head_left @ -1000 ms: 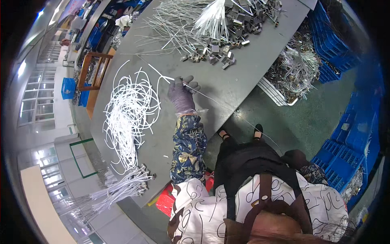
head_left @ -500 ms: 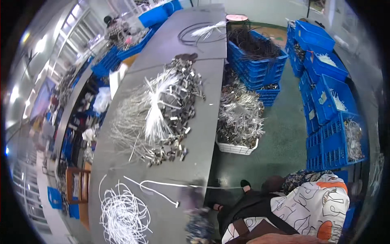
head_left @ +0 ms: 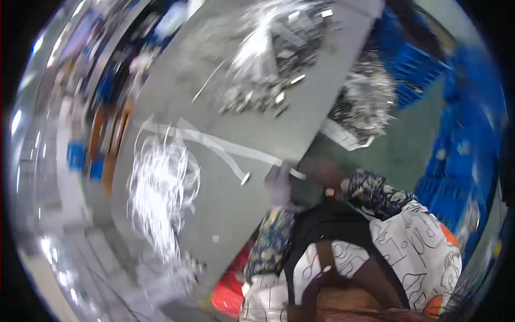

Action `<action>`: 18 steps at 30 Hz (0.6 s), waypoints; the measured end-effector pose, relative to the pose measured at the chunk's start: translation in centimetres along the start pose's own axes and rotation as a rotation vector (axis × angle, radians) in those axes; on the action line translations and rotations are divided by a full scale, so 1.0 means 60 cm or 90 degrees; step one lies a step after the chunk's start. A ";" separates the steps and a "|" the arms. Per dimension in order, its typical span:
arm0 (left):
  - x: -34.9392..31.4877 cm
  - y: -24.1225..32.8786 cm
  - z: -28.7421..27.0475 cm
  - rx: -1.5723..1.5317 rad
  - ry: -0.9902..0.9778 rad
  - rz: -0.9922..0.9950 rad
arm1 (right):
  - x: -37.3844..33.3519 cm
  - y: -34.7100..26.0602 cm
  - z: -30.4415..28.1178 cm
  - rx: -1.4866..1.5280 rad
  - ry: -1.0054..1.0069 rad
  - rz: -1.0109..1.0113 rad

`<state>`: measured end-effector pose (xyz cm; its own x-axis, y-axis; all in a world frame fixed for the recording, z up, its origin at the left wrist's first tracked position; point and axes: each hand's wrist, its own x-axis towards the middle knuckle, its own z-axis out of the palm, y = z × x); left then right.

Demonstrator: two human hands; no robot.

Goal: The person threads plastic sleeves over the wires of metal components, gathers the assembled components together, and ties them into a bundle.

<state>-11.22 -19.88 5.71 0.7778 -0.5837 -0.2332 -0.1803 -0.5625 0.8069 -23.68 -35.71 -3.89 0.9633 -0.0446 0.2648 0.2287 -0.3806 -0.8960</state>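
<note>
A white cable (head_left: 236, 151) lies across the grey table and runs to my hands at its edge. My left hand (head_left: 279, 185), in a pale glove, is closed around it, though motion blurs the fingers. A short straight piece of the cable shows past that hand, pointing at my right hand (head_left: 324, 170). My right hand is a dark smear beyond the table edge, its fingers unreadable. A second white strand with a small connector (head_left: 245, 178) at its end rests left of my left hand. A loose heap of white cables (head_left: 160, 188) lies at the table's left.
Farther up the grey table (head_left: 230, 214) lies a pile of metal-ended cables (head_left: 273, 59). Beyond the right edge, a white basket (head_left: 346, 135) full of cables stands on the floor. Blue crates (head_left: 445, 188) line the right side. Something red (head_left: 233, 287) is below the near table edge.
The view has swung down and toward the near left. Both hands now sit closer together at the table edge, with less cable between them. More of the near table shows.
</note>
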 end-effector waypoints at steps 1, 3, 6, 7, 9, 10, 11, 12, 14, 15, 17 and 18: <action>0.017 -0.066 0.007 0.320 0.136 0.207 | 0.070 -0.052 -0.009 -0.133 -0.044 -0.088; 0.033 -0.023 -0.079 -0.166 0.191 -0.058 | 0.165 -0.127 -0.007 -0.009 -0.103 0.150; 0.050 -0.161 -0.170 -0.003 0.360 -0.064 | 0.199 -0.079 0.014 -0.123 -0.023 0.080; 0.040 -0.155 -0.211 0.108 0.377 -0.096 | 0.216 -0.067 0.005 -0.250 0.026 0.121; 0.016 -0.255 -0.274 0.217 0.459 -0.144 | 0.276 -0.088 -0.024 -0.375 0.074 0.191; 0.014 -0.316 -0.313 0.114 0.444 -0.217 | 0.299 -0.096 -0.037 -0.375 0.076 0.231; 0.010 -0.349 -0.340 0.187 0.434 -0.243 | 0.314 -0.085 -0.032 -0.370 0.068 0.229; 0.009 -0.355 -0.360 0.258 0.423 -0.267 | 0.332 -0.075 -0.028 -0.436 0.018 0.252; 0.026 -0.344 -0.367 0.368 0.350 -0.288 | 0.343 -0.035 -0.024 -0.508 -0.030 0.283; 0.040 -0.342 -0.358 0.462 0.273 -0.298 | 0.331 0.004 -0.014 -0.508 0.044 0.219; 0.067 -0.329 -0.328 0.500 0.258 -0.291 | 0.324 0.017 -0.016 -0.492 0.117 0.157; 0.063 -0.325 -0.326 0.546 0.261 -0.295 | 0.333 -0.020 -0.015 -0.315 0.130 0.232</action>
<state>6.99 0.35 -0.30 0.9945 -0.0538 -0.0895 -0.0544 -0.9985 -0.0045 -4.84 -36.97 2.78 0.9095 -0.4079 0.0807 -0.2473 -0.6866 -0.6837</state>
